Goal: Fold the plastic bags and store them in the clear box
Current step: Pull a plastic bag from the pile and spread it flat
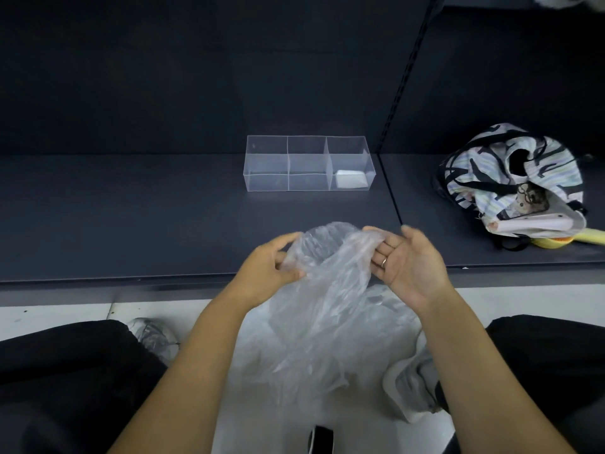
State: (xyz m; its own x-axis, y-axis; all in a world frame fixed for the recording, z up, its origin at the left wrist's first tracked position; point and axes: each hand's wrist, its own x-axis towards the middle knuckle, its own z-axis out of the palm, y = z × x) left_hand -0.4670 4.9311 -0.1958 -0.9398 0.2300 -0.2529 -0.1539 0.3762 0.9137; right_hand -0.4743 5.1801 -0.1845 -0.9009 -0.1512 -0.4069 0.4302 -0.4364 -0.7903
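A crumpled clear plastic bag point(327, 283) hangs between my two hands over the front edge of the dark shelf. My left hand point(265, 270) pinches its upper left edge. My right hand point(409, 263), palm up with a ring on one finger, grips the upper right edge with its fingertips. The bag's lower part drapes down toward the floor between my knees. The clear box point(266, 165) stands further back on the shelf, split into three compartments. A folded white bag point(350, 180) lies in the right compartment; the other two hold nothing.
A striped cloth bag point(510, 178) with items spilling out lies on the shelf at the right, a yellow object point(586, 237) beside it. A shelf upright point(404, 80) rises behind the box. More plastic bags point(393, 309) lie on the white floor below, by my shoes.
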